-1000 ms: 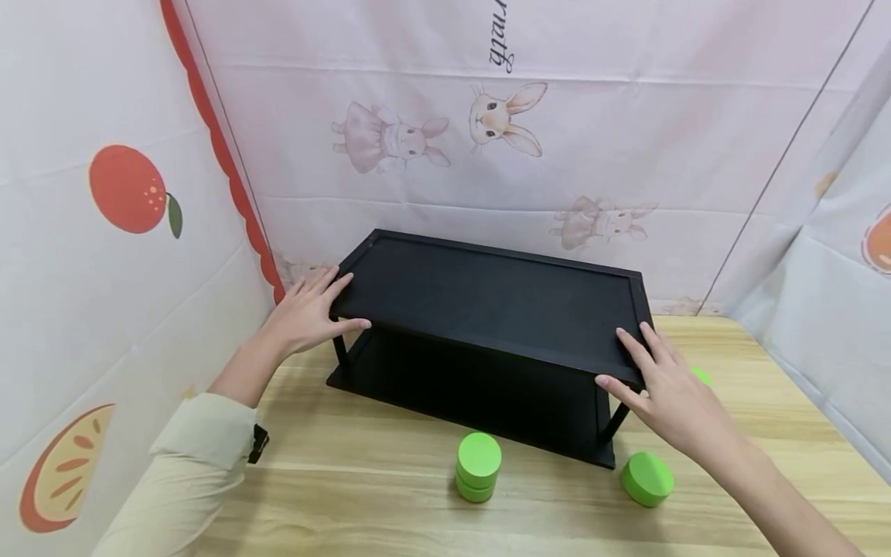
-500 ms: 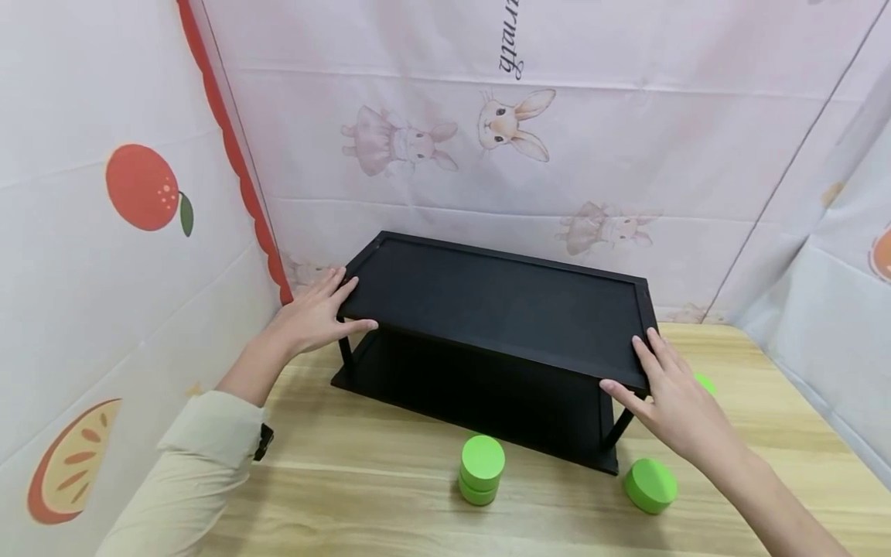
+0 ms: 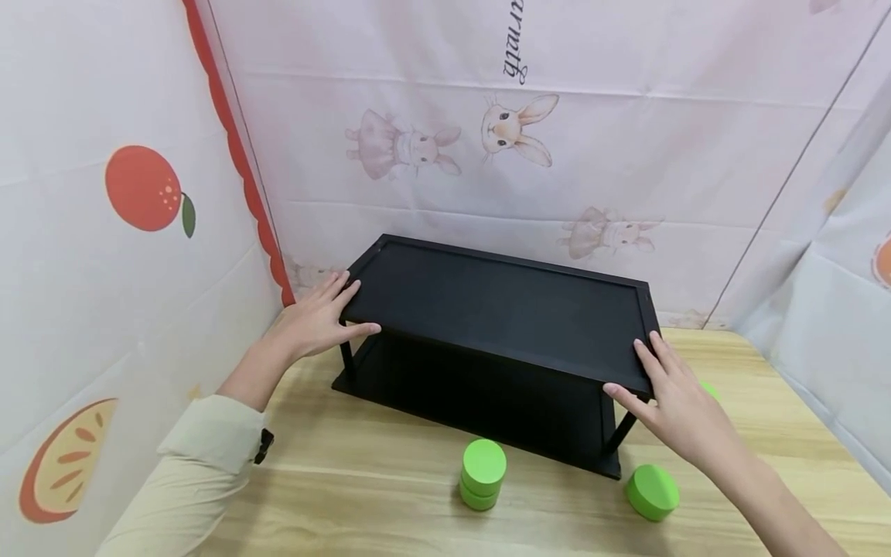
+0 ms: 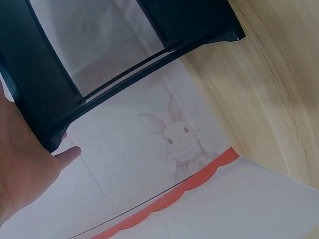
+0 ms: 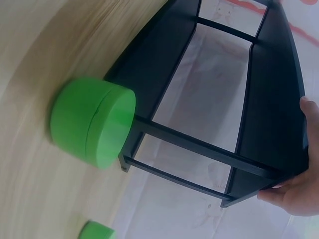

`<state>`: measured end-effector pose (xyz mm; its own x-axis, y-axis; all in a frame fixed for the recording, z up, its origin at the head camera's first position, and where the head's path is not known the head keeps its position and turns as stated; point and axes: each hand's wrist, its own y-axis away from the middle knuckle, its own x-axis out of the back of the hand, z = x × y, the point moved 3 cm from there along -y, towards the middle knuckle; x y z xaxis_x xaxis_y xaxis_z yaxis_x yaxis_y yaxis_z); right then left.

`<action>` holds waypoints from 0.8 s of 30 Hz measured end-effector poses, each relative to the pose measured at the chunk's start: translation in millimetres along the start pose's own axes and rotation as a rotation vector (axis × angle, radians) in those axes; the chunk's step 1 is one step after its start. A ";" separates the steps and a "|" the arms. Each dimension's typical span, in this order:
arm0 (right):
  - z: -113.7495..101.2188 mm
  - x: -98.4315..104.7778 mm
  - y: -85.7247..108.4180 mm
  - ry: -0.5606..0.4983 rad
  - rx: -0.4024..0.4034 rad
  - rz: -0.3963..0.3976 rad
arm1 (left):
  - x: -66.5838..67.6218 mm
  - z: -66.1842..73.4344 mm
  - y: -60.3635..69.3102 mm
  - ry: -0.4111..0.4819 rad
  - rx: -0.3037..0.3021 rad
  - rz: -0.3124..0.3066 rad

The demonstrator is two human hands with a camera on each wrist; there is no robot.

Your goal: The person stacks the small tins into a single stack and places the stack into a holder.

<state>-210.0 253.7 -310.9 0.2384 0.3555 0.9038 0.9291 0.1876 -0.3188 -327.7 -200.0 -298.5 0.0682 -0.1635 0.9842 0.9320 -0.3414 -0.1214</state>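
Note:
A black two-tier shelf (image 3: 501,309) stands on the wooden table, slightly angled, its upper board over a lower one. At its left end the left hand (image 3: 306,325) rests spread fingers on the upper board, thumb along the front edge. The right hand (image 3: 685,402) touches the front right corner, fingertips on top and thumb at the front edge. Both wrist views show the hands at the board ends: left hand (image 4: 25,164), right hand (image 5: 296,184). Some of the fingers are hidden there.
Two stacked green discs (image 3: 483,473) stand before the shelf. Another green disc (image 3: 652,492) lies near its front right corner, and one more (image 3: 710,391) is partly hidden behind the right hand. A printed cloth (image 3: 431,186) hangs behind the shelf; another (image 3: 174,309) covers the left side.
The head view has shifted slightly. The right fingertips have slid a little toward the board's right edge. The left hand stays at its end, and the discs keep their places around the shelf.

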 end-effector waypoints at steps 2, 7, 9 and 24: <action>0.7 0.6 -0.5 -0.008 0.000 -0.005 | 0.3 0.4 0.0 -0.004 0.001 0.004; 2.7 1.1 -1.7 -0.021 0.003 -0.016 | 0.7 1.5 0.9 0.000 0.006 0.012; 3.6 1.0 -1.8 -0.021 0.004 -0.018 | 0.9 2.3 1.7 0.004 0.007 0.014; 10.7 -0.3 -10.7 -0.014 0.031 -0.017 | -2.1 4.5 1.7 0.039 0.031 0.030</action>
<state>-223.1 261.4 -310.9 0.2185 0.3643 0.9053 0.9236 0.2223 -0.3124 -324.7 -196.0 -300.2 0.0829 -0.2096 0.9743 0.9405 -0.3068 -0.1461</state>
